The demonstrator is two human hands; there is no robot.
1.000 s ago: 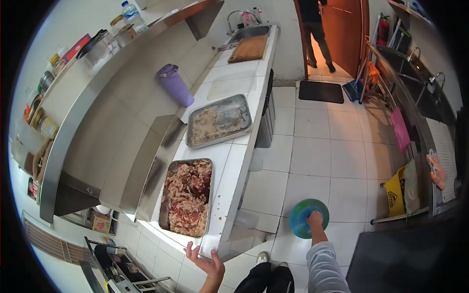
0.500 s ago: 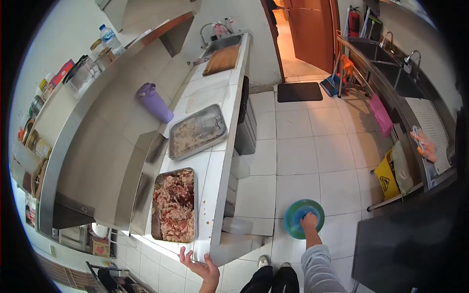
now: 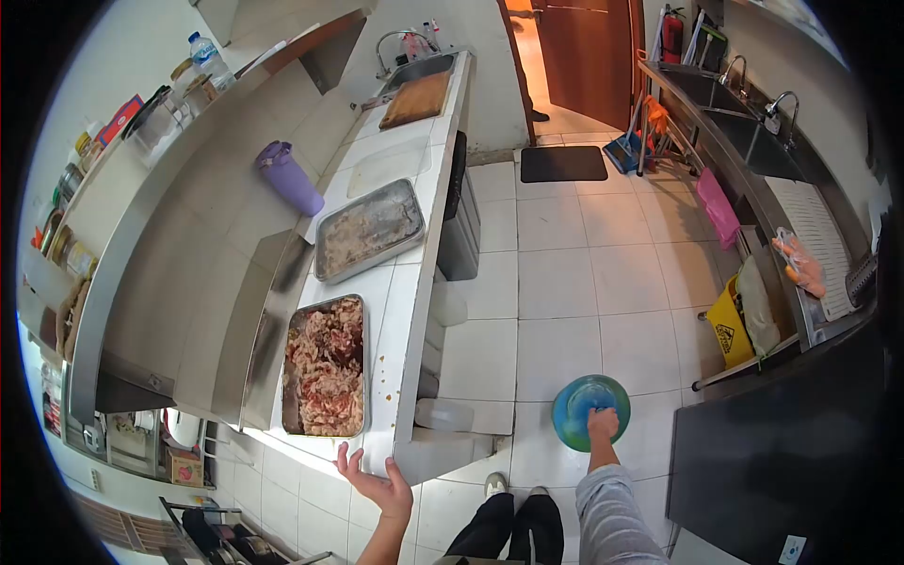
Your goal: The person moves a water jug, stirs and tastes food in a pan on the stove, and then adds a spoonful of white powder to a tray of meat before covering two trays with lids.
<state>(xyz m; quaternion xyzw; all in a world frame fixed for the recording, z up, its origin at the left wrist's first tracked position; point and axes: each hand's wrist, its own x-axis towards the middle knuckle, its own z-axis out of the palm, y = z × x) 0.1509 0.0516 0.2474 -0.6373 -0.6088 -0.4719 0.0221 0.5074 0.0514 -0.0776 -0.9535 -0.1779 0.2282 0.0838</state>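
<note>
My right hand (image 3: 603, 422), at the end of a grey sleeve, is closed on a round green and blue plastic bowl (image 3: 576, 400) held over the tiled floor. Its fingertips are hidden, so exactly where they grip does not show. At the front corner of the white-tiled counter (image 3: 384, 400), my left hand (image 3: 379, 485) has its fingers spread and holds nothing. Just beyond it on the counter lies a metal tray (image 3: 365, 372) full of raw, reddish minced or chopped meat (image 3: 325, 377).
A second, stained metal tray (image 3: 369, 231) lies farther along the counter, near a purple tumbler (image 3: 289, 179) and a wooden cutting board (image 3: 415, 100). Bins (image 3: 460, 221) stand against the counter. Sinks (image 3: 753, 141) and a dark cabinet (image 3: 777, 461) line the right side.
The view has shifted slightly. The bowl has tilted a little in my right hand. My left hand stays by the counter corner with its fingers spread. A foot now shows in the doorway.
</note>
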